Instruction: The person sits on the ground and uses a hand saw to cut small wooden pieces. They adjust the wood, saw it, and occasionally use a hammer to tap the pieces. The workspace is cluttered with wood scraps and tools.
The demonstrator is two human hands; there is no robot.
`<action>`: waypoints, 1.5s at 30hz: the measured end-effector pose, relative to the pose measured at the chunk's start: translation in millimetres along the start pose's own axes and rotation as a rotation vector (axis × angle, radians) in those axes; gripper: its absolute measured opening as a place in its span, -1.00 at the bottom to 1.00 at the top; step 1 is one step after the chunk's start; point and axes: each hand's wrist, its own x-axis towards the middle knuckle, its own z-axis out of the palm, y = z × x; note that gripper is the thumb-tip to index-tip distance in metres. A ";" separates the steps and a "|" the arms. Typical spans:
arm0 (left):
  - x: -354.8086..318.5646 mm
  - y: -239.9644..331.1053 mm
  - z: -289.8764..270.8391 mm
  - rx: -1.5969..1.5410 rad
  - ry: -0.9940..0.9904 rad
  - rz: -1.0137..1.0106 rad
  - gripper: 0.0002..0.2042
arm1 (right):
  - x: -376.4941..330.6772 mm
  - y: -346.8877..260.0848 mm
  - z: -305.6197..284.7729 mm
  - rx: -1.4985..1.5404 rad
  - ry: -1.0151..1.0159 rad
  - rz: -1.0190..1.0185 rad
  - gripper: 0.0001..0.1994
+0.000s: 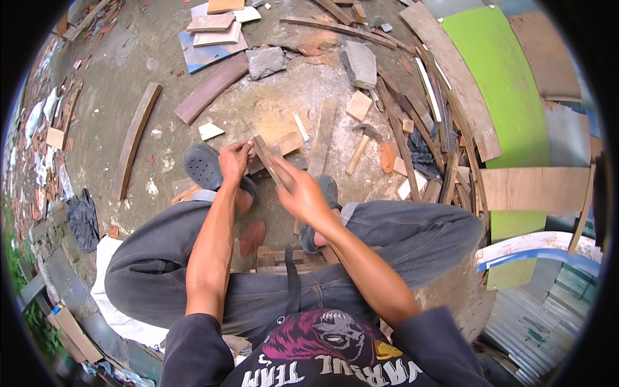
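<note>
My right hand [302, 192] is wrapped round a narrow brown wood strip [265, 155], which slants up and to the left between my feet. Close to the strip's far end, my left hand [235, 158] is closed in a pinch. A thin dark line shows by its fingertips, too fine to name. Below the strip, a short wood block [288, 142] lies over other wood pieces, partly hidden by my hands. A claw hammer [356, 157] with a wooden handle rests on the ground to the right.
Grey stone blocks [358, 64] [265, 62] lie farther out, near a reddish-brown board [211, 88]. A curved plank [137, 142] is at left. Scrap wood and a green panel [496, 77] fill the right side. My clogs [203, 162] flank the work spot.
</note>
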 end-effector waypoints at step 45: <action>-4.2 6.3 14.2 -0.062 0.006 -0.069 -0.70 | 40.7 -10.1 -0.2 -0.034 -0.068 0.169 -0.46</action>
